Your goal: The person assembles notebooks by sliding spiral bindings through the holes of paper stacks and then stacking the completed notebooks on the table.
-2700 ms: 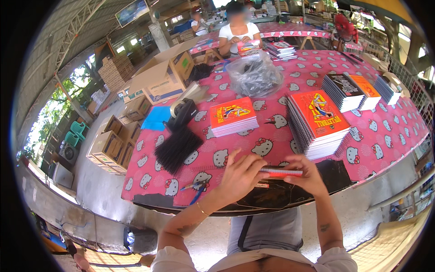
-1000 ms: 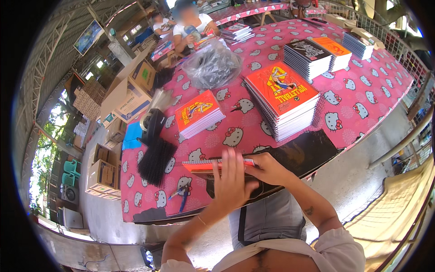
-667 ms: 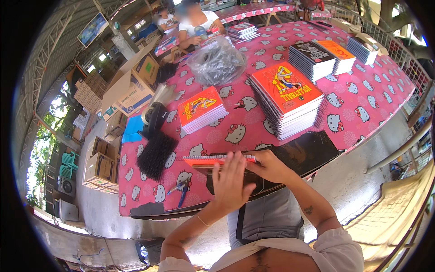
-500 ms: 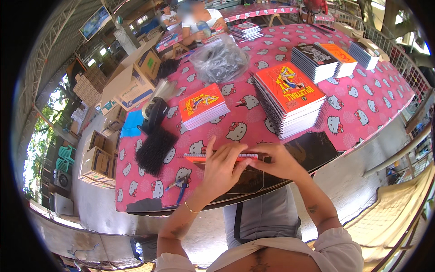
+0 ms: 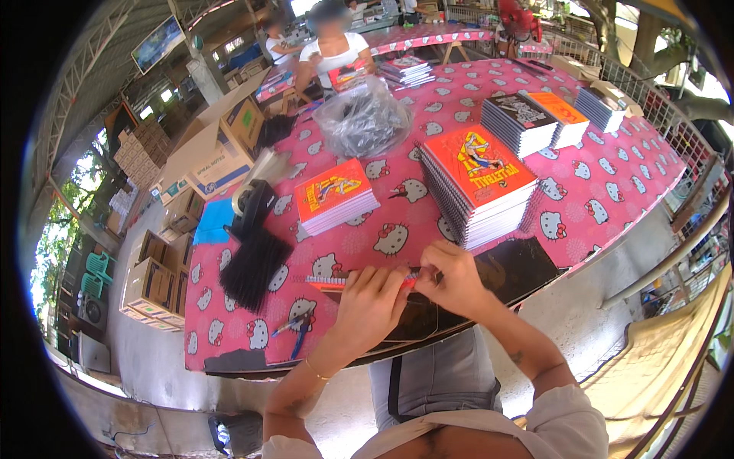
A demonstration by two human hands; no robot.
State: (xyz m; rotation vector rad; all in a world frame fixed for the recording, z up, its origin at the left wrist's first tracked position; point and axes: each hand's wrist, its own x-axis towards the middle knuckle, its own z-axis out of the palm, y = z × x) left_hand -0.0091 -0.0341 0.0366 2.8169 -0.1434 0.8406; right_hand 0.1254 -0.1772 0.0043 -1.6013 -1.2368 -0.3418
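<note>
My left hand [image 5: 370, 303] grips an orange-covered spiral notebook [image 5: 324, 284], whose spine edge faces up just above the near edge of the table. At the right end of that spine, my right hand [image 5: 453, 280] is closed in a pinch; the fingers hide the exact spot they grip. Beneath both hands lies a dark flat board [image 5: 520, 268]. Beyond them sit a low stack of orange notebooks [image 5: 334, 194] and a taller stack of larger orange notebooks [image 5: 482, 176]. Left of my left hand are pens [image 5: 297, 329] and a bundle of black spiral coils [image 5: 255, 266].
A tape dispenser [image 5: 252, 208] stands beside a blue sheet [image 5: 215, 222]. Farther off lies a clear plastic bag of dark contents [image 5: 362, 121]. More notebook stacks [image 5: 520, 124] line the far right. Cardboard boxes [image 5: 218, 161] stand left of the pink table. Across it a person [image 5: 333, 57] handles a notebook.
My right hand has turned and drawn into a tighter pinch at the spine's right end. My left hand stays on the notebook. The person opposite now sits more upright. The whole view has shifted slightly.
</note>
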